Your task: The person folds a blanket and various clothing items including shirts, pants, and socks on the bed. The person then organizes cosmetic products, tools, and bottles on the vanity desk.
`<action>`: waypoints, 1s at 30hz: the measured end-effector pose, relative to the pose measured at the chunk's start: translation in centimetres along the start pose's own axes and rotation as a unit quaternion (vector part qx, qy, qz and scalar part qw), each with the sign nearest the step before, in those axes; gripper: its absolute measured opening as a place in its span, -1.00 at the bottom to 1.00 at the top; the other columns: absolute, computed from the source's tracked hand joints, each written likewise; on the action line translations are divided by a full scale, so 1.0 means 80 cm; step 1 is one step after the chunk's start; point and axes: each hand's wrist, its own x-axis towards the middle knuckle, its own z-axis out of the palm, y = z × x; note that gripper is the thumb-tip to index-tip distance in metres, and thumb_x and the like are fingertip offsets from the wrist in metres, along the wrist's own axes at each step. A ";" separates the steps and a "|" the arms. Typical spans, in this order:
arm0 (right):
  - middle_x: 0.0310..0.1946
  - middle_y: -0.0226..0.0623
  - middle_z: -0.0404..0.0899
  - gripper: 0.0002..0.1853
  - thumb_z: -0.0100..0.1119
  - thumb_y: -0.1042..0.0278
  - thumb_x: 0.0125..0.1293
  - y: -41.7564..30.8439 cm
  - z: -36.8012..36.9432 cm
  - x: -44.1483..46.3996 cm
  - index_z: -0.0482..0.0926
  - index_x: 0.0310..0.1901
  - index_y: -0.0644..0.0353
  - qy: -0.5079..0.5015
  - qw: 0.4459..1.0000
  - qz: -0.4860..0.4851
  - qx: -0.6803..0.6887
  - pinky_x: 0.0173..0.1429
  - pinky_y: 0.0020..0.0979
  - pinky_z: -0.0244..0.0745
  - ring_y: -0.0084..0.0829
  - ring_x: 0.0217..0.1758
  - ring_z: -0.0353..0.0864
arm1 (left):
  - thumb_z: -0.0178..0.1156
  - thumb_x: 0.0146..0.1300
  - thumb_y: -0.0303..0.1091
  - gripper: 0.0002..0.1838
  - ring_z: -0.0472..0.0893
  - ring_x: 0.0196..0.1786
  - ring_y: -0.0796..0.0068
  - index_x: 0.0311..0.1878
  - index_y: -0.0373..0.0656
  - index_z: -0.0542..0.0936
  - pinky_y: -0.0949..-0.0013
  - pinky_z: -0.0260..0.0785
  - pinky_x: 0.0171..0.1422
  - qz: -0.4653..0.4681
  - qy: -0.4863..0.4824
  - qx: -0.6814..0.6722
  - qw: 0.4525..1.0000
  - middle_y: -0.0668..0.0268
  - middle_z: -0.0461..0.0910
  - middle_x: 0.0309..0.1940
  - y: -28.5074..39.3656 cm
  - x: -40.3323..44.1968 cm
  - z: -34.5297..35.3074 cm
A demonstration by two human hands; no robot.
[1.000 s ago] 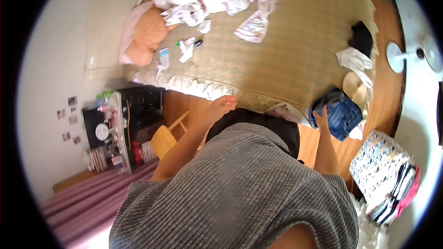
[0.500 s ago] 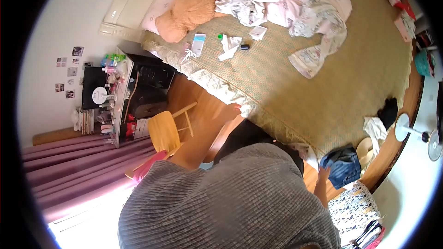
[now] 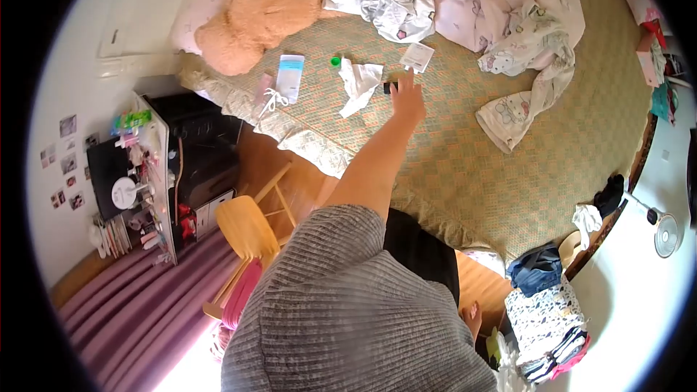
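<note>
My left hand (image 3: 409, 100) reaches over the bed mat with its fingers spread, right at a small black object (image 3: 389, 88) that it partly covers. Just beyond the fingertips lies a small white packet (image 3: 417, 57). A crumpled white tissue (image 3: 359, 86) and a green cap (image 3: 335, 62) lie to the left of the hand, and a blue-and-white pack (image 3: 290, 78) is farther left. Low beside my body, near the floor, is my right hand (image 3: 473, 315), small in view, with nothing visible in it. Folded jeans (image 3: 536, 270) lie at the bed's corner.
An orange plush toy (image 3: 272, 11) and rumpled pink bedding (image 3: 472, 18) are at the far side of the bed. A wooden chair (image 3: 247, 226) stands left of my body, near a cluttered desk (image 3: 161, 174). A white fan (image 3: 666, 234) is at the right.
My left hand has moved from the bed's near edge forward over the mat to the black object. My right hand has left the jeans and dropped beside my body. The view has shifted.
</note>
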 end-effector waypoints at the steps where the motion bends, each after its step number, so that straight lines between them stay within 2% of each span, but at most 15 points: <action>1: 0.23 0.00 0.24 -0.44 0.11 0.47 0.16 0.001 0.003 -0.017 0.22 0.22 0.33 0.014 0.999 0.005 0.033 0.32 -0.33 0.13 -0.22 0.30 0.22 | 0.08 0.12 -0.28 -0.54 -0.13 0.43 0.12 0.14 -0.09 0.42 -0.11 -0.13 0.35 0.006 -0.008 0.024 1.000 0.19 -0.13 0.40 0.000 0.016 -0.003; 3: 0.23 -0.02 0.23 -0.42 0.14 0.50 0.15 0.033 -0.001 -0.033 0.21 0.23 0.30 0.039 0.995 0.041 0.080 0.31 -0.36 0.14 -0.25 0.31 0.21 | 0.04 0.16 -0.22 -0.53 -0.16 0.44 0.13 0.17 -0.10 0.41 -0.11 -0.18 0.37 0.018 -0.025 0.071 0.997 0.23 -0.15 0.42 -0.006 0.039 -0.009; 6: 0.23 -0.04 0.23 -0.39 0.15 0.49 0.16 0.023 0.008 -0.061 0.19 0.25 0.24 0.050 0.993 0.081 0.064 0.30 -0.37 0.16 -0.25 0.30 0.22 | 0.01 0.19 -0.19 -0.50 -0.17 0.45 0.16 0.21 -0.11 0.37 -0.12 -0.21 0.38 0.026 -0.080 0.105 0.991 0.33 -0.12 0.42 -0.014 0.062 -0.017; 8: 0.23 -0.04 0.23 -0.39 0.15 0.49 0.16 0.004 0.018 -0.067 0.18 0.26 0.21 0.052 0.992 0.104 0.051 0.29 -0.37 0.17 -0.25 0.29 0.23 | 0.01 0.19 -0.20 -0.48 -0.15 0.45 0.18 0.23 -0.12 0.34 -0.11 -0.22 0.39 0.035 -0.062 0.105 0.992 0.39 -0.10 0.41 -0.026 0.076 0.003; 10: 0.22 -0.04 0.24 -0.39 0.14 0.49 0.17 -0.002 0.021 -0.063 0.17 0.27 0.20 0.038 0.996 0.069 0.032 0.28 -0.37 0.18 -0.26 0.29 0.23 | 0.05 0.16 -0.27 -0.46 -0.09 0.44 0.29 0.24 -0.14 0.31 -0.09 -0.20 0.41 0.044 -0.028 0.073 0.996 0.43 -0.03 0.38 -0.034 0.080 0.006; 14: 0.21 -0.04 0.25 -0.41 0.11 0.49 0.19 -0.032 0.023 -0.037 0.17 0.27 0.20 0.008 1.000 -0.005 0.001 0.26 -0.37 0.19 -0.27 0.28 0.24 | 0.10 0.04 -0.43 -0.42 0.12 0.34 0.31 0.21 -0.23 0.30 -0.04 -0.02 0.37 0.107 0.120 -0.016 0.987 0.31 0.14 0.29 -0.041 0.054 -0.018; 16: 0.19 -0.04 0.27 -0.41 0.09 0.49 0.21 -0.061 0.023 -0.025 0.16 0.27 0.21 -0.012 0.999 -0.043 -0.002 0.24 -0.37 0.22 -0.27 0.26 0.27 | 0.11 0.05 -0.45 -0.44 0.19 0.31 0.29 0.19 -0.26 0.31 0.04 0.00 0.38 0.110 0.168 -0.095 0.975 0.25 0.20 0.25 -0.039 0.005 -0.052; 18: 0.18 -0.04 0.28 -0.42 0.08 0.49 0.21 -0.106 0.029 -0.025 0.16 0.27 0.21 -0.024 0.998 -0.058 -0.022 0.22 -0.37 0.24 -0.27 0.24 0.28 | 0.15 0.04 -0.44 -0.41 0.24 0.26 0.22 0.20 -0.30 0.28 0.13 0.00 0.39 0.103 0.150 -0.222 0.958 0.20 0.23 0.23 -0.044 -0.055 -0.076; 21: 0.17 -0.03 0.29 -0.44 0.06 0.46 0.23 -0.139 0.024 -0.013 0.16 0.27 0.21 -0.063 0.992 -0.102 -0.044 0.18 -0.34 0.29 -0.27 0.21 0.30 | 0.13 0.06 -0.45 -0.40 0.21 0.28 0.19 0.22 -0.30 0.26 0.19 0.02 0.38 0.050 0.130 -0.245 0.959 0.18 0.21 0.25 -0.056 -0.159 -0.066; 23: 0.10 -0.02 0.36 -0.44 0.07 0.41 0.23 -0.152 0.016 -0.002 0.17 0.26 0.23 -0.081 0.974 -0.140 -0.159 0.15 -0.34 0.31 -0.27 0.17 0.36 | 0.12 0.06 -0.46 -0.40 0.22 0.28 0.18 0.23 -0.30 0.26 0.19 0.04 0.36 -0.008 0.123 -0.258 0.958 0.18 0.22 0.26 -0.066 -0.234 -0.047; 26: -0.02 -0.03 0.48 -0.44 0.09 0.37 0.22 -0.113 -0.013 0.069 0.19 0.24 0.27 -0.148 0.954 -0.202 -0.168 0.10 -0.34 0.35 -0.25 0.04 0.47 | 0.12 0.03 -0.44 -0.41 0.27 0.25 0.15 0.20 -0.29 0.30 0.21 0.13 0.32 -0.118 0.144 -0.289 0.939 0.16 0.26 0.23 -0.083 -0.347 -0.012; 27: 0.00 -0.05 0.47 -0.44 0.10 0.37 0.21 -0.104 -0.023 0.098 0.20 0.23 0.27 -0.199 0.946 -0.208 -0.152 0.08 -0.37 0.36 -0.29 0.03 0.47 | 0.13 0.01 -0.43 -0.42 0.29 0.23 0.12 0.17 -0.30 0.32 0.23 0.17 0.29 -0.155 0.162 -0.306 0.925 0.14 0.27 0.22 -0.085 -0.388 0.000; 28: -0.03 -0.09 0.48 -0.45 0.11 0.38 0.21 -0.092 -0.031 0.135 0.22 0.22 0.26 -0.224 0.923 -0.259 -0.175 0.06 -0.42 0.37 -0.37 0.00 0.48 | 0.13 -0.01 -0.41 -0.46 0.33 0.19 0.09 0.12 -0.30 0.36 0.23 0.22 0.25 -0.201 0.155 -0.345 0.904 0.09 0.31 0.18 -0.087 -0.427 0.005; 29: -0.10 -0.16 0.51 -0.47 0.12 0.38 0.21 -0.113 -0.030 0.137 0.24 0.21 0.27 -0.231 0.911 -0.252 -0.230 0.03 -0.46 0.39 -0.44 -0.06 0.50 | 0.14 -0.05 -0.40 -0.41 0.34 0.15 0.06 0.15 -0.25 0.34 0.17 0.25 0.19 -0.185 0.209 -0.272 0.921 0.10 0.29 0.18 -0.096 -0.463 0.033; 30: -0.17 -0.21 0.54 -0.48 0.13 0.38 0.21 -0.132 -0.027 0.128 0.27 0.19 0.28 -0.221 0.909 -0.247 -0.253 -0.01 -0.47 0.40 -0.47 -0.12 0.50 | 0.15 -0.05 -0.40 -0.42 0.35 0.13 0.04 0.14 -0.26 0.34 0.16 0.24 0.21 -0.228 0.217 -0.280 0.907 0.07 0.31 0.16 -0.087 -0.510 0.021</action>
